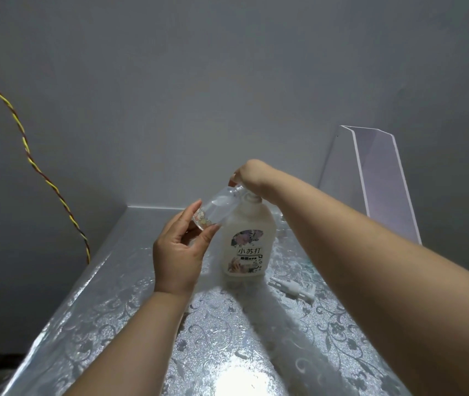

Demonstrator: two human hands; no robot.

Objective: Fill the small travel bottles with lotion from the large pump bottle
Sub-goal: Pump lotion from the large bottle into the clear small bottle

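Note:
A large white pump bottle [246, 247] with a floral label stands upright on the table [130, 304]. My right hand [251, 174] rests on top of its pump head, fingers curled over it. My left hand [180, 250] holds a small clear travel bottle [216, 208] by its base, tilted so its open mouth meets the pump nozzle. Some clear or whitish liquid shows inside the small bottle. The pump head itself is mostly hidden under my right hand.
A small white spray cap [293, 287] lies on the silver floral table cover to the right of the big bottle. A clear acrylic stand [379, 181] leans at the back right. A yellow-red twisted cord [27, 150] hangs along the wall at the left.

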